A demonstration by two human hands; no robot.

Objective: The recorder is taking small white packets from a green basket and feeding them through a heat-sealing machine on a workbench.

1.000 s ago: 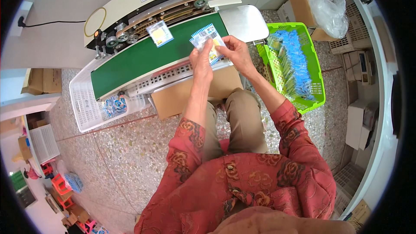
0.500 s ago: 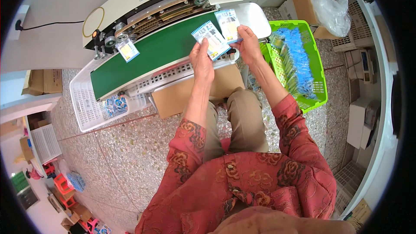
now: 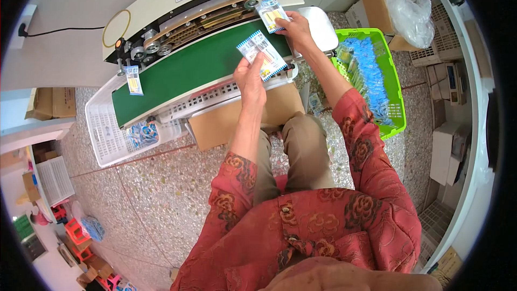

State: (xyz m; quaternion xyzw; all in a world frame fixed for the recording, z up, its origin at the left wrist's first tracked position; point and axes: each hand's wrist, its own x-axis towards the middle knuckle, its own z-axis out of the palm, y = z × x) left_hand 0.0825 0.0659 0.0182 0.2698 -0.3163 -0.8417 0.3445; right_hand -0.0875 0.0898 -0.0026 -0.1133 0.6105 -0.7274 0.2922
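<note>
My left hand [image 3: 250,82] pinches a small clear packet with blue striped edges [image 3: 265,56], held over the green conveyor belt [image 3: 202,56]. A similar packet with yellowish contents [image 3: 272,15] is gripped by my right hand [image 3: 297,29]. Its upper edge is at the right end of the sealing machine [image 3: 188,16], next to the rollers; whether it has entered the band I cannot tell. Toward the belt's left end lies a third packet [image 3: 134,82], clear of the rollers.
A white basket [image 3: 99,140] with several packets stands under the belt's left end. On the right, a bright green basket [image 3: 399,83] holds many blue-edged packets. A cardboard box [image 3: 226,121] sits below the belt, before my knees. Shelving [image 3: 474,145] lines the right side.
My right hand has raised its packet up and left to the machine's entry. My left hand's packet has stayed about in place. The third packet has travelled left along the belt, out from the rollers.
</note>
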